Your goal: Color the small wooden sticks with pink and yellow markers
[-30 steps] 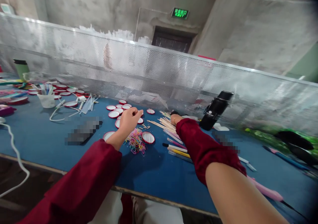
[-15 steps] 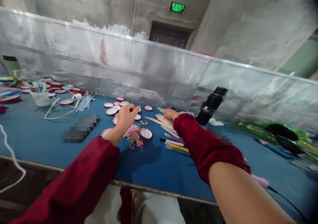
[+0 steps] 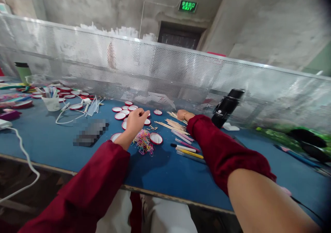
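My left hand (image 3: 137, 120) hovers with curled, pinched fingers over several red-rimmed white round lids (image 3: 120, 115) on the blue table (image 3: 46, 140); what it pinches is too small to make out. Just in front of it lies a heap of small coloured rubber bands (image 3: 143, 142) and another lid (image 3: 156, 138). My right hand (image 3: 184, 114) rests on a pile of thin wooden sticks (image 3: 172, 124); its fingers are mostly hidden behind my red sleeve. Coloured pens (image 3: 186, 149) lie below the sticks.
A perforated metal screen (image 3: 181, 78) walls off the table's far side. A black device (image 3: 227, 108) leans against it. At left stand a cup of pens (image 3: 52, 102), more lids, a white cable (image 3: 23, 150) and a green flask (image 3: 22, 71). Green material (image 3: 289, 140) lies far right.
The view shifted slightly. My left hand stays pinched over the lids; my right hand has stayed on the wooden sticks with little movement.
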### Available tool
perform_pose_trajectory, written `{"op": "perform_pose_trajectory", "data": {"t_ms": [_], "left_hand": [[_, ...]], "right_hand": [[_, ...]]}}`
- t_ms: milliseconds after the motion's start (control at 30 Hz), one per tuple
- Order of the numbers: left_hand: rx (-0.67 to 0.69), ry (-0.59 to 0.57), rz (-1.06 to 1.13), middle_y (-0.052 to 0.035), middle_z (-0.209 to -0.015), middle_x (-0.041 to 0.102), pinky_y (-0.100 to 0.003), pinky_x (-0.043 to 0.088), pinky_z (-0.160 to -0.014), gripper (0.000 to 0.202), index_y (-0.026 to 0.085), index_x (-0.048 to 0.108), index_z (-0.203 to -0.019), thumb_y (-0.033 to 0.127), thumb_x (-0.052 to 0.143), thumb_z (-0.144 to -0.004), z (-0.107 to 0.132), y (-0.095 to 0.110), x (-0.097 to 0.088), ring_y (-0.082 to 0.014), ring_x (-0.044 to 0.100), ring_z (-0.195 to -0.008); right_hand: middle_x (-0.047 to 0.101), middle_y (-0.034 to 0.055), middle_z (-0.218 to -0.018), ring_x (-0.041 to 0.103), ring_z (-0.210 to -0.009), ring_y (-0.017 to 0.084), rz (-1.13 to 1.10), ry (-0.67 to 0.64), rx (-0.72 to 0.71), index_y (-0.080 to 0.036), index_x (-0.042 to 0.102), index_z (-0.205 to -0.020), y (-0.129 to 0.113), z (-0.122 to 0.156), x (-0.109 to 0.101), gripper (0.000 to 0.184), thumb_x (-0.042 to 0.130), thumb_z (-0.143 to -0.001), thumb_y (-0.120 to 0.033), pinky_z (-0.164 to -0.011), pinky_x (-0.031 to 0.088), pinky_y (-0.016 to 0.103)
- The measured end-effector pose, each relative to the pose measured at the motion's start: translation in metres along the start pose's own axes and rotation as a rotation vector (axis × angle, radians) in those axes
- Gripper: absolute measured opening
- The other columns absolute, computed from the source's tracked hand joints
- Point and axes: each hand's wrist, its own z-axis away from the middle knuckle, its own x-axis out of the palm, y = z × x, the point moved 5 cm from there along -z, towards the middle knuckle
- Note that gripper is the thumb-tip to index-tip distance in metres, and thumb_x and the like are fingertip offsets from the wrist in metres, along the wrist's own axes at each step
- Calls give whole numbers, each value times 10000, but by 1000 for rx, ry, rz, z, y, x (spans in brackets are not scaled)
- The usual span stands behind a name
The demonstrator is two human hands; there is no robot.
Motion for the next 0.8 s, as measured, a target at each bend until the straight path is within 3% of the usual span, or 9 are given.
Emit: {"op": "perform_pose_trajectory", "data": {"t_ms": [100, 133, 200, 267, 367, 500, 600, 667, 800], "left_hand": [[-48, -103, 186, -23, -755, 613, -254, 389, -646, 211, 163, 613, -797, 373, 602, -788, -1, -4, 9, -128, 526, -704], [-69, -160, 274, -51, -876, 645, -257, 412, -683, 239, 157, 628, -924, 344, 623, -775, -1, -3, 13, -134, 558, -767], [-142, -262, 430, -96, -1043, 645, -267, 437, -720, 364, 155, 612, -1051, 311, 678, -730, 2, -2, 19, -148, 592, -859], [-98, -351, 541, -106, -1094, 642, -279, 445, -770, 333, 153, 638, -1000, 311, 700, -714, 6, 6, 21, -157, 599, -924], [-27, -357, 615, -80, -943, 673, -287, 454, -764, 204, 140, 633, -746, 318, 716, -692, 10, 18, 14, -138, 606, -828], [-17, -280, 491, -29, -725, 640, -263, 432, -621, 241, 144, 611, -735, 329, 744, -658, 9, 21, 2, -111, 567, -641], [-29, -292, 425, 14, -619, 592, -247, 409, -557, 272, 154, 584, -768, 338, 747, -651, 5, 14, 1, -104, 545, -561], [-29, -294, 397, 18, -582, 569, -239, 403, -543, 272, 158, 538, -663, 367, 709, -690, 2, 6, 5, -93, 521, -530], [-158, -281, 454, 14, -538, 539, -244, 406, -512, 311, 162, 527, -634, 428, 602, -776, 1, -15, 14, -99, 503, -483]], "right_hand": [[616, 86, -1080, 623, -908, 157, -377, 21, -96, -79, 595, -1121, -22, 20, -18, 283, 496, -945, -277, -810, 496, 294], [629, 81, -1031, 617, -835, 102, -481, 31, -134, -87, 584, -1133, -34, 30, -22, 267, 448, -962, -242, -776, 481, 255], [651, 35, -890, 574, -673, 69, -715, 36, -226, -152, 589, -1094, -62, 56, -23, 216, 542, -905, -244, -657, 492, 211], [615, 11, -741, 519, -579, 73, -1400, -126, -384, -154, 600, -966, -97, 86, -18, 156, 630, -814, -177, -552, 469, 210], [508, -49, -600, 416, -469, 53, -1822, -250, -372, -174, 558, -837, -133, 124, 0, 100, 637, -796, -219, -424, 345, 169], [548, -42, -607, 439, -442, 66, -1776, 11, -267, -198, 519, -790, -140, 143, 16, 184, 532, -860, -368, -398, 332, 182], [602, -25, -656, 508, -477, 85, -1542, 123, -415, -203, 530, -798, -143, 146, 18, 203, 535, -850, -399, -411, 358, 197], [603, -34, -637, 499, -457, 82, -1487, 132, -458, -207, 517, -783, -144, 145, 22, 207, 540, -841, -404, -417, 362, 201], [591, -52, -583, 475, -436, 72, -1507, 4, -501, -211, 515, -798, -152, 149, 34, 199, 552, -832, -403, -435, 357, 192]]}}
